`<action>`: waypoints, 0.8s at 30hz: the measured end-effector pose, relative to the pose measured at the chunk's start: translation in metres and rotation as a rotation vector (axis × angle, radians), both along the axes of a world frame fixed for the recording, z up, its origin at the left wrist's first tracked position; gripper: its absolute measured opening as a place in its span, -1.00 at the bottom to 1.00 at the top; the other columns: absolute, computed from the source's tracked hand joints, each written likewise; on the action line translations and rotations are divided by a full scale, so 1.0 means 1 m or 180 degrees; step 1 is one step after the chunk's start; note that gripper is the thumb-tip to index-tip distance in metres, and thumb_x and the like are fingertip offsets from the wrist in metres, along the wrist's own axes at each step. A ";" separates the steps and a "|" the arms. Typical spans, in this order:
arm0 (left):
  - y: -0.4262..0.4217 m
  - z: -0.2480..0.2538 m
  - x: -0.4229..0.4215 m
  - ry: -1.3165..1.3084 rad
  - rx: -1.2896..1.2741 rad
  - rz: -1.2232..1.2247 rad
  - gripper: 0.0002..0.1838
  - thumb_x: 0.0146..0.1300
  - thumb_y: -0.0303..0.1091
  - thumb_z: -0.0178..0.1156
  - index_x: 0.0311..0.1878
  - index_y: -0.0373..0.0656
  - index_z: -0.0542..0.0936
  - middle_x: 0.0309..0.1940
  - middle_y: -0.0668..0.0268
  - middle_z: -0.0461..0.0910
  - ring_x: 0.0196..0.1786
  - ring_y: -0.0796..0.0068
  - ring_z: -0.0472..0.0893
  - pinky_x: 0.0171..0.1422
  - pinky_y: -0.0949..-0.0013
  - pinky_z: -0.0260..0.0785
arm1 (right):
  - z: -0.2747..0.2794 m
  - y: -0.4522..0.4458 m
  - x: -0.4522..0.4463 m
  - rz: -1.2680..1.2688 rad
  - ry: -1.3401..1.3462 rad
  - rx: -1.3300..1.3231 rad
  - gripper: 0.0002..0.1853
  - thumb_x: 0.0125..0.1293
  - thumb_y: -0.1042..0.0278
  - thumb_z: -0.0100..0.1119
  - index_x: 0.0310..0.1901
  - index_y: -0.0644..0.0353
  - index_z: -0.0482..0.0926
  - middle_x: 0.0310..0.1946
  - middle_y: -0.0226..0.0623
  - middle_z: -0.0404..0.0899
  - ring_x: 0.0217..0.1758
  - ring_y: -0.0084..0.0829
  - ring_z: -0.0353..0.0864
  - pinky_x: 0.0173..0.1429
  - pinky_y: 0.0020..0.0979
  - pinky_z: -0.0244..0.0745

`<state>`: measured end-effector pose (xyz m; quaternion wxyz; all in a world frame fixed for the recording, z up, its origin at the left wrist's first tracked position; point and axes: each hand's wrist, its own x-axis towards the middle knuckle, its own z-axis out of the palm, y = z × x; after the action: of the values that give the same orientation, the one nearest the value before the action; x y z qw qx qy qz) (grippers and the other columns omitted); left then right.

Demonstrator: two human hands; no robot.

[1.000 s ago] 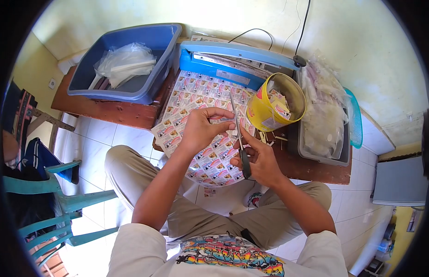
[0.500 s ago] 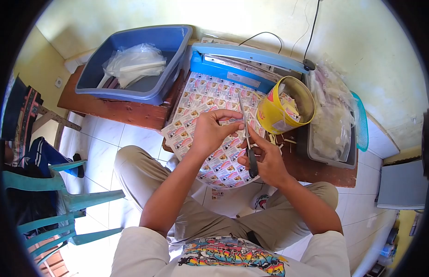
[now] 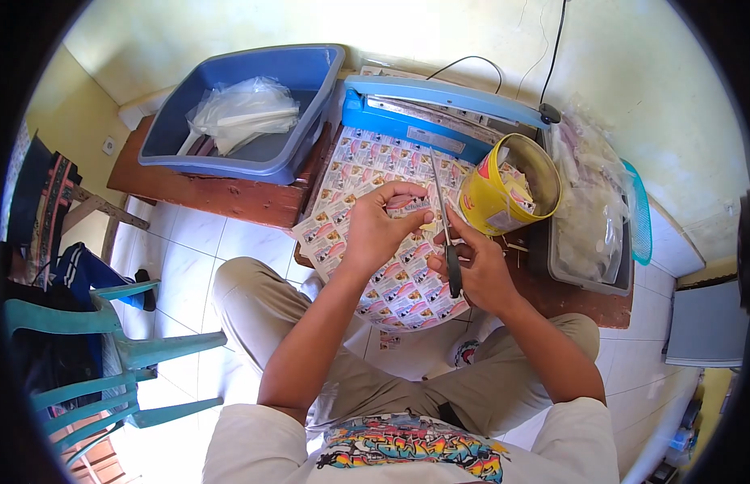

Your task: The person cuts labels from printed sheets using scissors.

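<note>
My left hand (image 3: 381, 230) pinches a small printed paper label (image 3: 409, 203) between thumb and fingers. A small pale scrap shows below the thumb tip. In my right hand (image 3: 481, 270) is a pair of scissors (image 3: 453, 270) with black handles, its blades pointing away from me just right of the label. Whether the blades touch the label, I cannot tell. Beneath both hands lie sheets of printed labels (image 3: 367, 165). A yellow tub (image 3: 481, 198) with paper scraps in it stands just beyond my right hand.
A blue paper cutter (image 3: 371, 121) lies behind the sheets. To the left is a blue bin (image 3: 282, 171) holding plastic bags (image 3: 246, 113). At right, a grey tray (image 3: 589, 282) is heaped with clear plastic (image 3: 589, 218). A green plastic chair (image 3: 173, 351) stands at lower left.
The label's printed face now shows in my left hand, and the pale scrap has appeared below the thumb. The scissors sit slightly farther from the left fingers. The whole view has shifted a little.
</note>
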<state>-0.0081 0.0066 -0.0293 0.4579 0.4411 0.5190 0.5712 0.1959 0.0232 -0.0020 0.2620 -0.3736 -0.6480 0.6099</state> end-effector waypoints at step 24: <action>-0.004 0.000 0.007 -0.0287 0.0304 0.0104 -0.67 0.36 -0.55 0.36 0.19 -0.29 0.68 0.01 0.14 0.73 -0.25 0.47 0.80 -0.23 0.53 0.63 | -0.045 -0.002 -0.003 0.0635 -0.3112 0.1731 -0.10 0.12 0.39 0.43 0.53 0.24 0.26 0.18 0.10 0.45 0.04 0.15 0.70 0.10 0.00 0.67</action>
<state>-0.0014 0.0023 -0.0289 0.4499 0.4277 0.4772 0.6220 0.1929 0.0216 -0.0467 -0.0405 -0.4685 -0.8598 0.1989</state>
